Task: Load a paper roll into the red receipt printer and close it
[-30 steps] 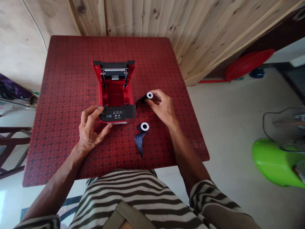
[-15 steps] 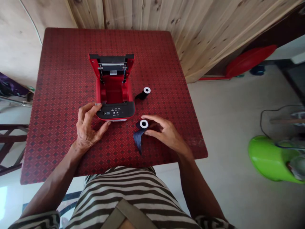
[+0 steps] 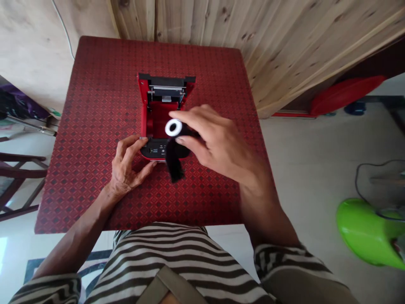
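Observation:
A small red and black label printer [image 3: 154, 148] stands on the table with its lid [image 3: 166, 90] tipped up and back. My left hand [image 3: 126, 166] grips its front left corner, fingers on the black panel and thumb low on the front. Held above the printer's front right side, a roll of black ribbon [image 3: 174, 127] shows its white core end towards me. My right hand [image 3: 215, 137] pinches this roll between thumb and fingers. The ribbon's loose tail [image 3: 173, 162] hangs down in front of the black panel. My right hand hides part of the printer's right side.
The table [image 3: 104, 84] has a red patterned cover. Wooden panelling [image 3: 202, 25] rises behind it. On the floor to the right is a bright green plastic object [image 3: 360, 232]. A dark wooden chair [image 3: 19, 181] is on the left.
My right hand has lifted the nearer ribbon roll off the table and brought it up over the printer. My left hand stays on the printer. The view has shifted a little.

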Demonstrator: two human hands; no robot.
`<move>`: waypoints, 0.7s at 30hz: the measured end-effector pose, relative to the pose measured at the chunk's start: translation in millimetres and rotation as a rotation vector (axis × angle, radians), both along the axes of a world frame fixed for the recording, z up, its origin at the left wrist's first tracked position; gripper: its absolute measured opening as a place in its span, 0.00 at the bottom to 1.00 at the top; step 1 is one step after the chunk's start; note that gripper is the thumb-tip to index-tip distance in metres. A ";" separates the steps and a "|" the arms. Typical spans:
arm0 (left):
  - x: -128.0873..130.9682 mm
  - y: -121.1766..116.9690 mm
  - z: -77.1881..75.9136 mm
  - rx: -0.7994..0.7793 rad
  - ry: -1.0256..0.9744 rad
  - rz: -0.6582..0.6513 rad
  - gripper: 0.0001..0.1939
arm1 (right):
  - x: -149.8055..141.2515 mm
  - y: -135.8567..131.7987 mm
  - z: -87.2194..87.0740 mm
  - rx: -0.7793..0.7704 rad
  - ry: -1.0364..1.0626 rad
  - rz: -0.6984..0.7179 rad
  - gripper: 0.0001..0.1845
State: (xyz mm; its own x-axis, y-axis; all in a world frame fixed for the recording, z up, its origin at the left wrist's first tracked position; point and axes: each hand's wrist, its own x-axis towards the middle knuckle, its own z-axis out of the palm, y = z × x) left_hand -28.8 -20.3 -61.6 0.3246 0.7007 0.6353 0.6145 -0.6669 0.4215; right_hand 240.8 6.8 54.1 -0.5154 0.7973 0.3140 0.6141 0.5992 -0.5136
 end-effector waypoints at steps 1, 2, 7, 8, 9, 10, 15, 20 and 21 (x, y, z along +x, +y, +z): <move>0.1 -0.4 -0.1 -0.006 -0.007 -0.003 0.35 | -11.2 12.5 -7.5 0.020 -0.044 0.007 0.17; 0.2 -0.8 -0.5 -0.011 -0.011 -0.005 0.35 | -21.3 23.4 -16.4 0.035 -0.087 0.005 0.15; 0.7 -2.7 -4.1 -0.036 -0.001 0.027 0.34 | -50.0 47.9 -45.4 0.040 -0.279 -0.072 0.10; 0.9 -2.9 -4.5 -0.042 -0.003 0.029 0.34 | -52.8 49.4 -46.4 0.036 -0.316 -0.085 0.10; 1.1 -3.1 -4.7 -0.045 -0.006 0.029 0.34 | -55.2 50.9 -46.6 0.030 -0.353 -0.096 0.10; 1.3 -3.2 -4.8 -0.045 -0.009 0.028 0.34 | -57.1 53.0 -46.6 0.017 -0.392 -0.104 0.10; 2.3 -3.5 -4.3 -0.047 -0.021 0.024 0.34 | -57.8 70.4 -53.8 -0.081 -0.491 -0.079 0.07; 2.2 -2.7 -4.5 -0.035 -0.012 0.031 0.35 | -51.1 78.9 -61.9 -0.076 -0.339 0.002 0.07; 2.1 -2.4 -4.4 -0.035 -0.010 0.030 0.35 | -49.8 77.7 -59.8 -0.096 -0.332 0.001 0.07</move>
